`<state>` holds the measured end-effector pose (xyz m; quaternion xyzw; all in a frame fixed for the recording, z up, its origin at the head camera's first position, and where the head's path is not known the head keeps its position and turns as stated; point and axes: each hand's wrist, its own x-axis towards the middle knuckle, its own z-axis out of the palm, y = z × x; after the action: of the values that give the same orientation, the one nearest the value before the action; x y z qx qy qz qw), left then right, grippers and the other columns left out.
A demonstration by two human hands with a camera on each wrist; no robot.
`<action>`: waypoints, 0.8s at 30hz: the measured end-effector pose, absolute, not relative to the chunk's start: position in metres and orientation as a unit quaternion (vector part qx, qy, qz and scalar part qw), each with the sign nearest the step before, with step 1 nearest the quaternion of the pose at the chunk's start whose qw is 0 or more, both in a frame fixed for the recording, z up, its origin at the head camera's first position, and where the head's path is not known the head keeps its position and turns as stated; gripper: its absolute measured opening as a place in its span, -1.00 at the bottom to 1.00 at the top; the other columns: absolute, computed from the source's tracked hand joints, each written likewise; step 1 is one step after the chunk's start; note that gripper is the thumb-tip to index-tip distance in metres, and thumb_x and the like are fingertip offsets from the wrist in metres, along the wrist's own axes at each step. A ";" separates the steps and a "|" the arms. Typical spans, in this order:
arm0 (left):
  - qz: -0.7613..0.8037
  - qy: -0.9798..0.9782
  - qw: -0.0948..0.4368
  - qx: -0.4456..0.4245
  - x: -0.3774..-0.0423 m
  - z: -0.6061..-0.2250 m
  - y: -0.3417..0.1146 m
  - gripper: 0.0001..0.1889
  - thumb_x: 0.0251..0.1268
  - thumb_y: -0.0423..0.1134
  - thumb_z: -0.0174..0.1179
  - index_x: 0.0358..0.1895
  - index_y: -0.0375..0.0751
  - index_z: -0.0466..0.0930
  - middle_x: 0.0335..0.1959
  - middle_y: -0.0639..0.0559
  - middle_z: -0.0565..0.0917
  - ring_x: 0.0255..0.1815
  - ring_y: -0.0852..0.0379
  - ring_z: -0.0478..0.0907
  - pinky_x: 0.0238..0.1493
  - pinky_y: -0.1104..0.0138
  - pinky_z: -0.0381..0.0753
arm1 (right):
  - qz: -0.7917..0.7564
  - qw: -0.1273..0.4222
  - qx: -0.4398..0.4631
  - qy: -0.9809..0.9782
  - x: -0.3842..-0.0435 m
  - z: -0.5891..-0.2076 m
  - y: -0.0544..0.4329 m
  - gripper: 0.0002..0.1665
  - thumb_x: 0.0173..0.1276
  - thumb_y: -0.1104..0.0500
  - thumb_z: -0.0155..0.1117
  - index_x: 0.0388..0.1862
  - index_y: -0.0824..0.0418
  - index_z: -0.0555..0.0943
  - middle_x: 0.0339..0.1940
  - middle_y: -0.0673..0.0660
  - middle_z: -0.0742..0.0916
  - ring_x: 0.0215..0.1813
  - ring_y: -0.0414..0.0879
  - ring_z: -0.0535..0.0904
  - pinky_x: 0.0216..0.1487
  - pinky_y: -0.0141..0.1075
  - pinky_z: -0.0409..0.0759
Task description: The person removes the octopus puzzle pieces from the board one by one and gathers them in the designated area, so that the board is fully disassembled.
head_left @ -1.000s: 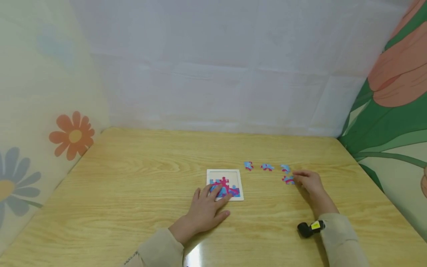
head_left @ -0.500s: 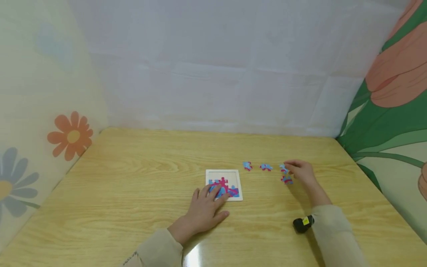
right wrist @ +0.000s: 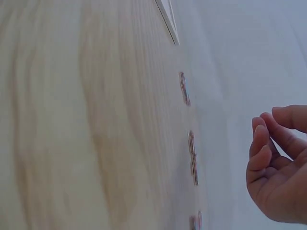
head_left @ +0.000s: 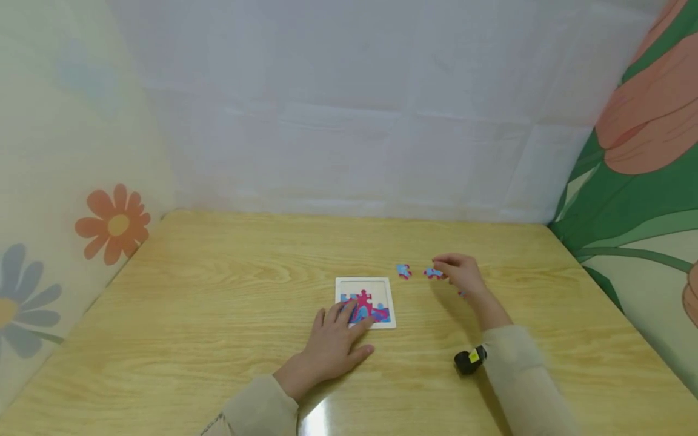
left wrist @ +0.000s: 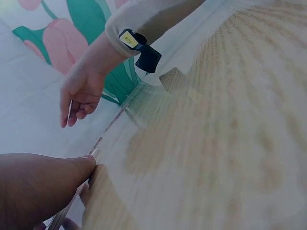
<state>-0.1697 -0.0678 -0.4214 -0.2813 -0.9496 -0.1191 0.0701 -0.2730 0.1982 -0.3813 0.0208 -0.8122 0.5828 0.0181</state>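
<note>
The jigsaw puzzle (head_left: pixel 362 298) lies partly filled in a white square frame (head_left: pixel 392 306) on the wood-grained table (head_left: pixel 234 303), pink and blue pieces along its lower part and pale backing showing above. The left hand (head_left: pixel 329 345) rests over its lower left portion, fingers spread, their tips on the pieces and the frame's near edge, the thumb well apart from the others. To the right of the frame lie a loose piece (head_left: pixel 403 271) and, farther right, a second piece (head_left: pixel 432 273); the right hand (head_left: pixel 462 274) is raised just above the latter, its fingertips overlapping that piece's right end in the head view. Thumb and forefinger are nearly together, the other fingers curled; whether they pinch anything cannot be told. A sliver of another piece (head_left: pixel 462 293) shows beneath the right wrist.
</note>
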 end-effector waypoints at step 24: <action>-0.119 -0.956 0.038 -0.266 -0.169 -0.417 -0.068 -0.49 0.16 0.15 -0.08 0.18 0.09 0.32 0.23 -0.36 0.08 0.19 -0.29 0.01 0.06 -0.14 -0.01 | 0.560 -0.061 0.102 -0.820 -0.262 -0.397 0.125 -0.77 0.13 0.29 0.19 -0.26 0.44 0.55 -0.52 0.06 0.61 -0.49 -0.10 0.47 -0.49 -0.35 0.42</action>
<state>-0.1685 -0.0680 -0.4173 -0.2663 -0.9558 -0.1185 0.0384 -0.2616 0.1248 -0.3969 0.1018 -0.8202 0.5597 -0.0607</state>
